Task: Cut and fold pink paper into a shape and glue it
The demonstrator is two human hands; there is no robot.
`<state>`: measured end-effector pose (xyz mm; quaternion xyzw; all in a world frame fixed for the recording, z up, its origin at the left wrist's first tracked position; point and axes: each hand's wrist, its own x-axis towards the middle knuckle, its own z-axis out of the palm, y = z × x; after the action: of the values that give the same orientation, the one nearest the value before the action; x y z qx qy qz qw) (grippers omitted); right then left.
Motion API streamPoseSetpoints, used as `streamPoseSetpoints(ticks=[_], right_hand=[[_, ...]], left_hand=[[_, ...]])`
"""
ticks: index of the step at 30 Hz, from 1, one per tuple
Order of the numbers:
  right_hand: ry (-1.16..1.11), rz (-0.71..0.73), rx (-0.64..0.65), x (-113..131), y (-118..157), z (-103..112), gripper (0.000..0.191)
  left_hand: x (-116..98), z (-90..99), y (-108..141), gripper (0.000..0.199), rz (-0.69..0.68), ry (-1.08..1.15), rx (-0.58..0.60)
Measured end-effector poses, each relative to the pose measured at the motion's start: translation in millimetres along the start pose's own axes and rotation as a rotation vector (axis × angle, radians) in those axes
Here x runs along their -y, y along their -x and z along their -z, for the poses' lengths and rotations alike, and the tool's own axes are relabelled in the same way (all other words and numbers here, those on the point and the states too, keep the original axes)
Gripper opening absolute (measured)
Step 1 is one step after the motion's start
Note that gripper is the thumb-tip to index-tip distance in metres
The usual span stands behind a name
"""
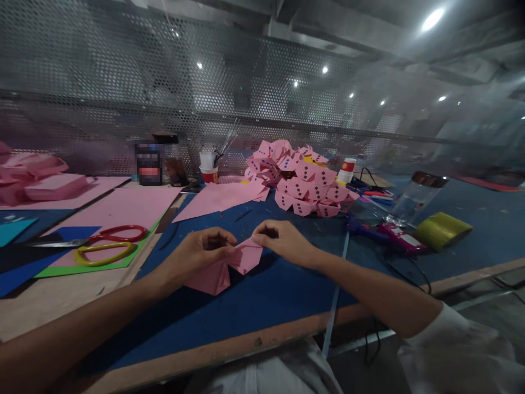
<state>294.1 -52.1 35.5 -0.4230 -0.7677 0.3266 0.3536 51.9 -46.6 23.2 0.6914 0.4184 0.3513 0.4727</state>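
Between my two hands is a folded piece of pink paper (248,257), raised a little over the blue table mat (279,306). My left hand (200,249) pinches its left side between thumb and fingers. At its upper right corner, the thumb and forefinger of my right hand (283,241) are closed on the paper. Another pink paper piece (209,278) lies under my left hand; whether the two are joined I cannot tell. Behind my hands, a pile of pink folded paper shapes (303,180) with dark dots stands beside flat pink sheets (221,198).
Scissors (110,243) with red and yellow handles rest on coloured sheets at left. Pink paper stacks (57,186) sit farther back. To the right are a hot glue gun (400,239), a yellow roll (443,231) and a tilted clear jar (418,197). Paper cups (209,174) stand near the mesh screen.
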Motion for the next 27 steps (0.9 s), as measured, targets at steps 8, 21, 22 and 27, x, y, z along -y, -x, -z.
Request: streamPoseSetpoints(ticks=[8,21,22,27], right_hand=[[0.020,-0.014,0.023,-0.4,-0.7,1.9,0.017],[0.070,-0.016,0.023,-0.8,0.9,-0.4,0.022],[0.067,-0.016,0.022,0.0,1.3,-0.6,0.021],[0.037,-0.015,0.037,0.8,1.9,-0.9,0.023]], left_hand=[[-8.6,-0.9,2.3,0.034,0.036,-0.081,0.069],[-8.9,-2.7,2.8,0.033,0.065,-0.047,0.078],[-8.2,-2.8,2.9,0.033,0.062,-0.037,0.080],[-8.0,-4.2,4.9,0.032,0.050,-0.028,0.082]])
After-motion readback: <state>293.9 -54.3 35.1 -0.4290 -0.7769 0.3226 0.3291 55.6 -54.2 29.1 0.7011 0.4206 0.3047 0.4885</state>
